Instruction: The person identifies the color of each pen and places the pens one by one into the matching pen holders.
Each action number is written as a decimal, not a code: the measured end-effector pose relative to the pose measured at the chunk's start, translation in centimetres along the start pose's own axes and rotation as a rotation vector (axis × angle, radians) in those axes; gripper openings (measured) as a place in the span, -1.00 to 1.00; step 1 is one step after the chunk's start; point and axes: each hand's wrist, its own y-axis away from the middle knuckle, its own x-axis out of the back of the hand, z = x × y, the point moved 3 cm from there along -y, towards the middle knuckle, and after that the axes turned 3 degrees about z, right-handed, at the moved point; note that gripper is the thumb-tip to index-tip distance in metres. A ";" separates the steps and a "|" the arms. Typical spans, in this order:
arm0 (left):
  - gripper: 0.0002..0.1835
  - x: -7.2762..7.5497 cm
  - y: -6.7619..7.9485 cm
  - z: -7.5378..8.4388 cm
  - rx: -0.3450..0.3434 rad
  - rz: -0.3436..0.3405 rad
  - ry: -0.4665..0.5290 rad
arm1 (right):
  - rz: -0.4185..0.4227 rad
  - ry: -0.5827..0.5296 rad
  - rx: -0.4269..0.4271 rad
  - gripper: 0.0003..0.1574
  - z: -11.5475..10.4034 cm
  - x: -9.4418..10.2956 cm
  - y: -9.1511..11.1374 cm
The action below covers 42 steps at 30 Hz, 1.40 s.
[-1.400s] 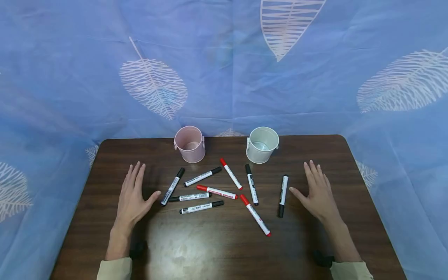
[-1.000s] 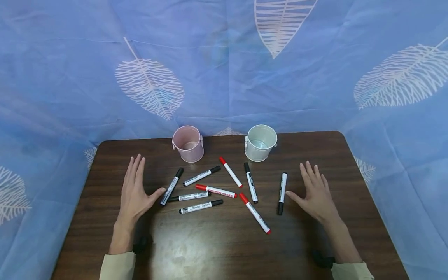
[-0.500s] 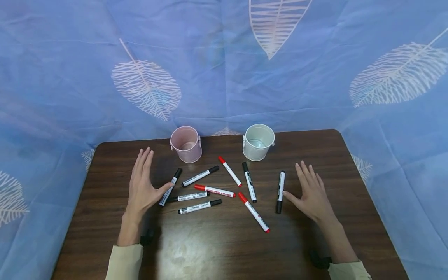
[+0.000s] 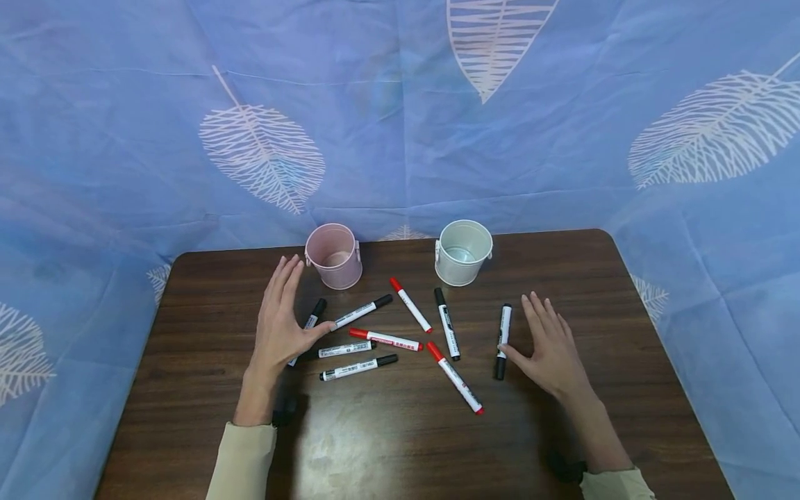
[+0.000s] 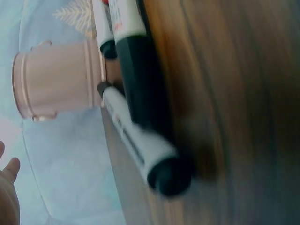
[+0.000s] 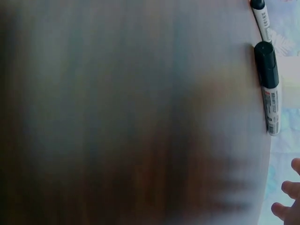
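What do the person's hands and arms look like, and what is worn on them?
The left hand and right hand are bare, with no gloves. The left sleeve and right sleeve are plain, pale beige. A small black object shows beside each wrist; its details are too dark to tell.

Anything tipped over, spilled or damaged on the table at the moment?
Nothing stands out. The pink bucket and pale green bucket both stand upright on the table. The markers lie scattered at mixed angles, untidy but with no visible damage or spilled ink.
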 end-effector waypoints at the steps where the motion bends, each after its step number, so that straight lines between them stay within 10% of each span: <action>1: 0.25 -0.3 -0.1 0.2 -0.009 0.002 0.014 | 0.000 -0.001 -0.001 0.35 0.0 -0.1 0.0; 42: 0.08 -6.7 -4.2 5.2 -0.083 -0.141 0.200 | -0.012 -0.003 -0.089 0.25 -1.5 -1.3 0.1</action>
